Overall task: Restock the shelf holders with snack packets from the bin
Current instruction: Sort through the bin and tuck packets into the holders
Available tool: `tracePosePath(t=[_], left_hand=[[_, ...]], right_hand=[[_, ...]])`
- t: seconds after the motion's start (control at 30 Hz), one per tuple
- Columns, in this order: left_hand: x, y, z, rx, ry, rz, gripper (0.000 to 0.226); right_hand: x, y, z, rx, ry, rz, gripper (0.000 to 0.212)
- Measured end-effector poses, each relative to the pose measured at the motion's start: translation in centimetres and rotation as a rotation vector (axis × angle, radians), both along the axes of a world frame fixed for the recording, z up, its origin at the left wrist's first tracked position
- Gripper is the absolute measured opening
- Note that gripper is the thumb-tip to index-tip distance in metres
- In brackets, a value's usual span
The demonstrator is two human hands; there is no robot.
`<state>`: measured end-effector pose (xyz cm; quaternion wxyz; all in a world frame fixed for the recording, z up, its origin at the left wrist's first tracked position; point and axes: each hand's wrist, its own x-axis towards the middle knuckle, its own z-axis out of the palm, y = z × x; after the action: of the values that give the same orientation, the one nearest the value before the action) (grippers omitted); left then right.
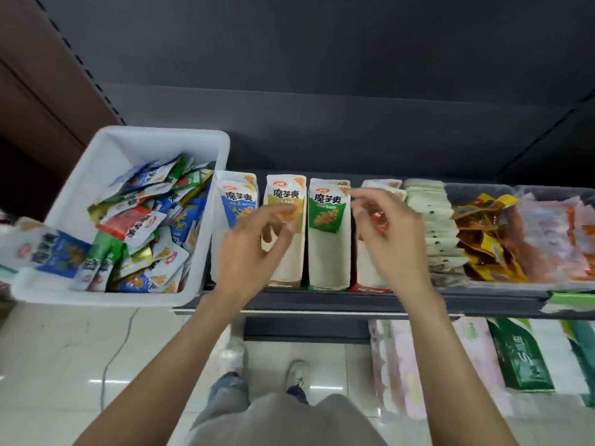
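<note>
Head view: both hands (322,226) hover, fingers loosely curled, over shelf holders (328,252).

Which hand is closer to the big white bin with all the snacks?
The left hand. It hovers over the yellow holder, with just the blue holder between it and the white bin. The right hand is farther away, past the green holder, over the red one.

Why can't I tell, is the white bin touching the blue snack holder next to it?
Touching. In the head view the white bin's right wall lies straight against the blue holder's left side, with no gap showing between them.
</note>
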<state>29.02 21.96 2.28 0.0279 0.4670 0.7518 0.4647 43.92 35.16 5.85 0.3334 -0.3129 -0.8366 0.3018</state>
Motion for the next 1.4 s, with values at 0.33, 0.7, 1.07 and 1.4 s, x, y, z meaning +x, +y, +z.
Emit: tracePosePath(t=[0.33,0.7,1.07,1.4], left_hand=[[-15.2,-14.5,-1.7,-0.306,0.065,0.399,0.024],[-22.0,-15.9,-5.6,-0.552,0.051,-0.008,0.063],[-19.6,-12.9,0.6,-0.144,-0.624,-0.11,0.033],[-10.5,-4.3,0.6,-0.25,-0.371,-0.317,0.015]], right_hand=[[-16.5,-10.8,-2.9,-0.069,-0.215,0.513,0.022],[-25.9,-11.3,-5.0,0.395,-0.64,0.772,0.043],[-20.3,-9.6,-0.7,-0.751,0.115,0.17,0.016],[-6.4,-4.8,1.0,-0.543,0.141,0.052,0.017]])
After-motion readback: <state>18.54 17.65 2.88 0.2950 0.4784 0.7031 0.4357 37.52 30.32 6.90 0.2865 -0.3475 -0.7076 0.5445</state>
